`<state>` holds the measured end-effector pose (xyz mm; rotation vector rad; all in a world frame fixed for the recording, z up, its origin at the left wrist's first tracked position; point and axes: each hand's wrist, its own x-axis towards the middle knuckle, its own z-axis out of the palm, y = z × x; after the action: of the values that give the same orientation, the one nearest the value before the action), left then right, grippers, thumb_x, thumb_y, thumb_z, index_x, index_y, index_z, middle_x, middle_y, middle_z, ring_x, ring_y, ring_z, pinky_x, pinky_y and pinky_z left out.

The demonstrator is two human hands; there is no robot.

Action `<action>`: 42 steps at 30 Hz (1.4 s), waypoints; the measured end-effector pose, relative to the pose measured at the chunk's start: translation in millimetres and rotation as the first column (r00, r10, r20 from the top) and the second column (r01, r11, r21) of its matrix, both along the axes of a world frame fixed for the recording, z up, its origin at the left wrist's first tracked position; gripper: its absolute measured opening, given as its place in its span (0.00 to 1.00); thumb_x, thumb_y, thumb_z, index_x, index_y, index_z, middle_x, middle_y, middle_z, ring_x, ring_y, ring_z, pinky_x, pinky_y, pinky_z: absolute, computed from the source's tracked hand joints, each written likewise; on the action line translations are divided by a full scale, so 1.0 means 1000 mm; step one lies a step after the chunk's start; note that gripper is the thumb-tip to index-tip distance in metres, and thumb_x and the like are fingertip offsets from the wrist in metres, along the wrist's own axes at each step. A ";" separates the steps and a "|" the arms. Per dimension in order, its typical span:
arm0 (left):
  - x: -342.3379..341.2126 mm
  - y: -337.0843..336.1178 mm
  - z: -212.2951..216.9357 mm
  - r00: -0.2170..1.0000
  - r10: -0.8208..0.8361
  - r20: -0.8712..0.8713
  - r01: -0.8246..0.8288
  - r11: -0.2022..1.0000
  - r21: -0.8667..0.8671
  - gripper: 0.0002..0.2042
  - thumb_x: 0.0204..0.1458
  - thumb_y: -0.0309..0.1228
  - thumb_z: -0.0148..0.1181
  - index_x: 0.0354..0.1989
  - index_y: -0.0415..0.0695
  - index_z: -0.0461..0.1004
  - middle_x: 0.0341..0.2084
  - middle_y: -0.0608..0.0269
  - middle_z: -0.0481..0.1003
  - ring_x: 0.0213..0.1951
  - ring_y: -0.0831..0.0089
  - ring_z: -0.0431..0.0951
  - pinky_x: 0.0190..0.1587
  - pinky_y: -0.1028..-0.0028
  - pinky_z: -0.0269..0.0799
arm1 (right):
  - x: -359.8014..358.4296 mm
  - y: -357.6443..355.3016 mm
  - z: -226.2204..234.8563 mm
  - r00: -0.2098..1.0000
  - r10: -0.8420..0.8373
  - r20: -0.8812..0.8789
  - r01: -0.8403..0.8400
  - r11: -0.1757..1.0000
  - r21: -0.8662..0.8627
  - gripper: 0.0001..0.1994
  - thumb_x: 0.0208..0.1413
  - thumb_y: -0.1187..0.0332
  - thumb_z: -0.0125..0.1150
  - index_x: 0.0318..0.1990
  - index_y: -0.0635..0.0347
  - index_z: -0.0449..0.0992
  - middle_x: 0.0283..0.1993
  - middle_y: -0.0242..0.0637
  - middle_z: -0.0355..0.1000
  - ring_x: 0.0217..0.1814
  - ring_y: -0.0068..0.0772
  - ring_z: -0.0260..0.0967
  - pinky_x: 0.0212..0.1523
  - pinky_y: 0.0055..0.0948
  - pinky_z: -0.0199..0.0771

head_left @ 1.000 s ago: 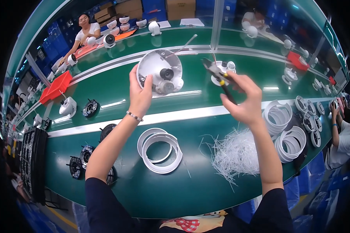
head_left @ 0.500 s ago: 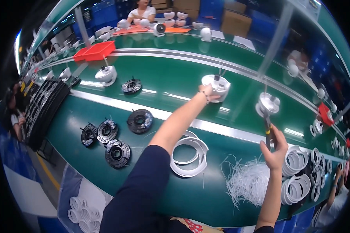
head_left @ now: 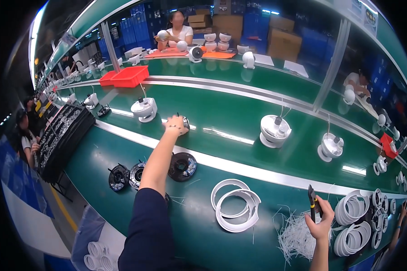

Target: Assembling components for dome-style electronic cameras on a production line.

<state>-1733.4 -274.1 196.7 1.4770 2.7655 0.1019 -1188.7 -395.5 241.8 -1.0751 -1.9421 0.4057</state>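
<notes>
The left hand reaches over the belt, its fingers closing on a small dark part. The right hand grips black cutters, blades standing above its fingers, white trimmings just beside.

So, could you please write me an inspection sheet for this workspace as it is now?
Surface: green conveyor bench with pale strips along it.
Job's things: small dark part under the left hand; black-and-yellow cutter in the right hand.
Clutter: white rings, heap of white strands, black round parts, more ring stacks.
Hands: left reaches far onto the belt; right is closed on the cutter.
Cables: thin wires stand up from the white housings.
Surroundings: red bins, cardboard boxes, other workers seated along the line.
</notes>
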 end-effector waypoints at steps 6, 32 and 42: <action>-0.027 -0.027 0.011 0.986 -0.109 0.130 0.114 0.993 -0.031 0.17 0.39 0.34 0.52 0.39 0.39 0.73 0.39 0.47 0.71 0.44 0.58 0.72 0.47 0.67 0.68 | -0.009 -0.008 0.001 1.000 0.019 0.021 -0.018 0.999 -0.030 0.26 0.26 0.73 0.60 0.42 0.66 0.71 0.29 0.38 0.67 0.27 0.28 0.63 0.29 0.21 0.63; -0.150 -0.050 0.017 0.860 0.368 0.353 -0.510 0.648 0.566 0.28 0.38 0.37 0.57 0.49 0.36 0.63 0.41 0.42 0.70 0.45 0.50 0.69 0.50 0.65 0.64 | -0.019 -0.036 -0.007 0.999 -0.022 0.023 0.023 0.998 -0.066 0.27 0.25 0.72 0.60 0.43 0.66 0.70 0.29 0.38 0.66 0.28 0.28 0.62 0.29 0.22 0.62; -0.163 -0.021 -0.019 -0.175 -0.513 0.841 -0.840 0.524 0.145 0.22 0.52 0.35 0.37 0.58 0.49 0.51 0.55 0.49 0.54 0.55 0.51 0.58 0.49 0.47 0.62 | -0.033 -0.040 -0.018 0.990 -0.136 0.039 0.140 0.978 -0.153 0.27 0.25 0.72 0.60 0.43 0.68 0.70 0.28 0.37 0.64 0.27 0.27 0.60 0.29 0.22 0.60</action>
<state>-1896.6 -295.2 177.8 0.0810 1.1656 1.9041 -1221.8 -435.6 223.8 -1.3147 -1.8710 0.4726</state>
